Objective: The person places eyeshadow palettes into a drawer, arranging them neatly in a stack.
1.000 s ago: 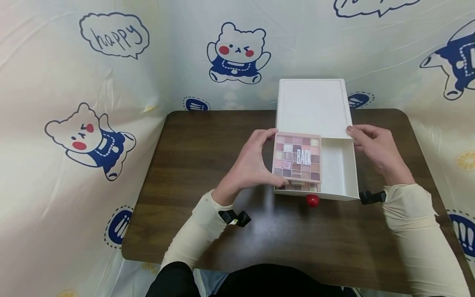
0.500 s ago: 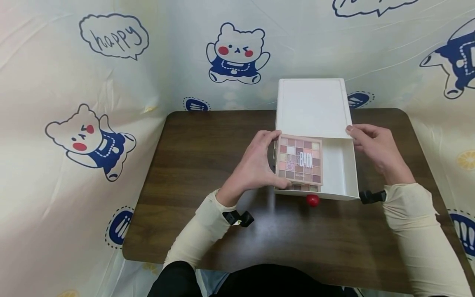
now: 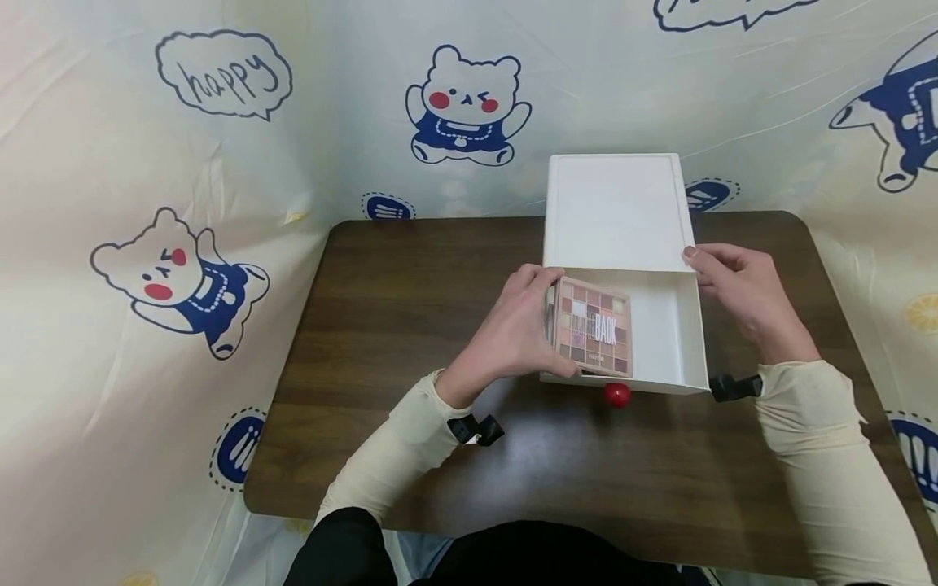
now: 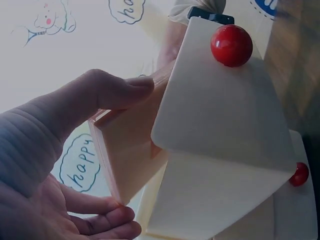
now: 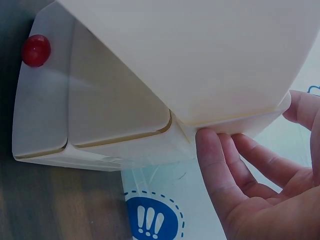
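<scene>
In the head view my left hand (image 3: 513, 330) grips an eyeshadow palette (image 3: 595, 328) with a pink frame and a lid printed "BACK". Thumb on the near edge and fingers on the far edge span it, as the left wrist view also shows. The palette (image 4: 132, 142) is tilted at the left end of a pulled-out white drawer (image 3: 667, 330); whether something lies under it is hidden. My right hand (image 3: 751, 301) holds the right front corner of the white drawer cabinet (image 3: 619, 212), thumb on top and fingers below the top edge (image 5: 250, 121).
A red round knob (image 4: 231, 46) sits on the open drawer's front. Below, another drawer front (image 5: 42, 100) is closed, with its own red knob (image 5: 36, 50). The cabinet stands on a dark wooden table (image 3: 410, 325). A patterned curtain (image 3: 330, 122) hangs behind.
My left hand has moved the palette slightly right, then nearer and lower into the drawer's left part, tilting it. More of the drawer's back interior shows. The right hand has stayed on the cabinet corner.
</scene>
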`<state>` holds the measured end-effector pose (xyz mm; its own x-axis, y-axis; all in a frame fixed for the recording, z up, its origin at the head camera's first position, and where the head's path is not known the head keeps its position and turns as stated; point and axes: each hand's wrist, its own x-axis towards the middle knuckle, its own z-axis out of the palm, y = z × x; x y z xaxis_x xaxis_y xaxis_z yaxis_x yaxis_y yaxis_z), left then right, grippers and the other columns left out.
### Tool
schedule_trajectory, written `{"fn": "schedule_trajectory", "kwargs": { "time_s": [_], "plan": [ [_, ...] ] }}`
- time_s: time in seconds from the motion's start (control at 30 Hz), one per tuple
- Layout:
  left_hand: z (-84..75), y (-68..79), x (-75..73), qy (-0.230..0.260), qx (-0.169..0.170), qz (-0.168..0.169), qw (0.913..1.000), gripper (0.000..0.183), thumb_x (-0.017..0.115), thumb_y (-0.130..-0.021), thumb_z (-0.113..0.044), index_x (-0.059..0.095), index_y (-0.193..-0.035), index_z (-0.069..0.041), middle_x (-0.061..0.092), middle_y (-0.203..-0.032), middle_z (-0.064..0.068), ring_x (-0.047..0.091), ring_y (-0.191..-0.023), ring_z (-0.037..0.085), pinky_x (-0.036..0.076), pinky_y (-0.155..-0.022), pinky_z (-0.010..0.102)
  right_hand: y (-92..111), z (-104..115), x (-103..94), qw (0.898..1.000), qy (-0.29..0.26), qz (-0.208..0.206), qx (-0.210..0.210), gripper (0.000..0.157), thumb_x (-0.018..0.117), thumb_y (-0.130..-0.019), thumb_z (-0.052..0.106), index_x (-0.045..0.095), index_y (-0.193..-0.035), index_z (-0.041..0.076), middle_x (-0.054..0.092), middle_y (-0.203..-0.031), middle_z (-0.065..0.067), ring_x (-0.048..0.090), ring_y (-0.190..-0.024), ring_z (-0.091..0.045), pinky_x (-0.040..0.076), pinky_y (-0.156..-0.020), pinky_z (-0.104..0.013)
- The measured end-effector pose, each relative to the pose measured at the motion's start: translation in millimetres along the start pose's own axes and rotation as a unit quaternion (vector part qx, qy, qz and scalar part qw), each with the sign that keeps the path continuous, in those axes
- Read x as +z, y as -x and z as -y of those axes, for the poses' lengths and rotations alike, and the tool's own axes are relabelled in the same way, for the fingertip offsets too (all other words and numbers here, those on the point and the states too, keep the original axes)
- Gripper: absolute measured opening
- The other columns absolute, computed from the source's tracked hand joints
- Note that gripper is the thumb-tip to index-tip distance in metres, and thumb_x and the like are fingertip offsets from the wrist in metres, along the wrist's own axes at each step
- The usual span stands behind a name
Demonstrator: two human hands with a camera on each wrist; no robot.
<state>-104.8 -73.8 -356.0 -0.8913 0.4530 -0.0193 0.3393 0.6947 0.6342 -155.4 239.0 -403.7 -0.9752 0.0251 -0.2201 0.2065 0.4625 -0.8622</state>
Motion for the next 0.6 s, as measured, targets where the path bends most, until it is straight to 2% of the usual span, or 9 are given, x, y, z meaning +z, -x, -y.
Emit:
{"fn": "schedule_trajectory", "kwargs": {
  "time_s": [0.27, 0.4, 0.5, 0.6],
  "plan": [
    [0.7, -0.6, 2.4, -0.022, 0.007, 0.005, 0.9997, 0.112, 0.097, -0.054, -0.042, 0.044, -0.144, -0.005, 0.045, -0.132, 0.008, 0.039, -0.119, 0.022, 0.045, -0.096, 0.032, 0.2, 0.3, 0.0, 1.0, 0.004, -0.001, -0.002, 0.073, 0.054, -0.098, 0.056, 0.05, -0.145, 0.001, 0.051, -0.14, -0.023, 0.063, -0.096, -0.018, 0.052, -0.09, -0.044],
    [1.2, -0.2, 1.3, -0.036, 0.011, 0.011, 0.9992, 0.114, 0.096, -0.055, -0.046, 0.043, -0.146, -0.004, 0.044, -0.134, 0.008, 0.038, -0.121, 0.023, 0.044, -0.099, 0.034, 0.5, 0.8, -0.2, 1.0, 0.002, -0.003, -0.001, 0.073, 0.054, -0.098, 0.057, 0.05, -0.145, 0.001, 0.051, -0.139, -0.023, 0.063, -0.095, -0.017, 0.052, -0.09, -0.043],
    [2.0, 0.6, 0.7, -0.048, 0.014, 0.012, 0.9987, 0.117, 0.096, -0.053, -0.049, 0.042, -0.147, -0.004, 0.044, -0.134, 0.008, 0.039, -0.121, 0.023, 0.043, -0.099, 0.033, 0.4, 0.1, -0.1, 1.0, -0.002, -0.006, -0.001, 0.072, 0.055, -0.098, 0.056, 0.051, -0.144, 0.0, 0.053, -0.137, -0.022, 0.063, -0.093, -0.014, 0.056, -0.084, -0.03],
    [3.3, 1.6, 0.7, -0.055, 0.018, 0.008, 0.9983, 0.121, 0.097, -0.05, -0.051, 0.042, -0.147, -0.003, 0.045, -0.133, 0.008, 0.04, -0.119, 0.022, 0.044, -0.099, 0.033, -0.1, -0.8, 0.5, 1.0, -0.006, -0.006, -0.002, 0.071, 0.055, -0.098, 0.055, 0.052, -0.143, 0.0, 0.053, -0.136, -0.022, 0.063, -0.09, -0.01, 0.055, -0.075, -0.018]
  ]
}}
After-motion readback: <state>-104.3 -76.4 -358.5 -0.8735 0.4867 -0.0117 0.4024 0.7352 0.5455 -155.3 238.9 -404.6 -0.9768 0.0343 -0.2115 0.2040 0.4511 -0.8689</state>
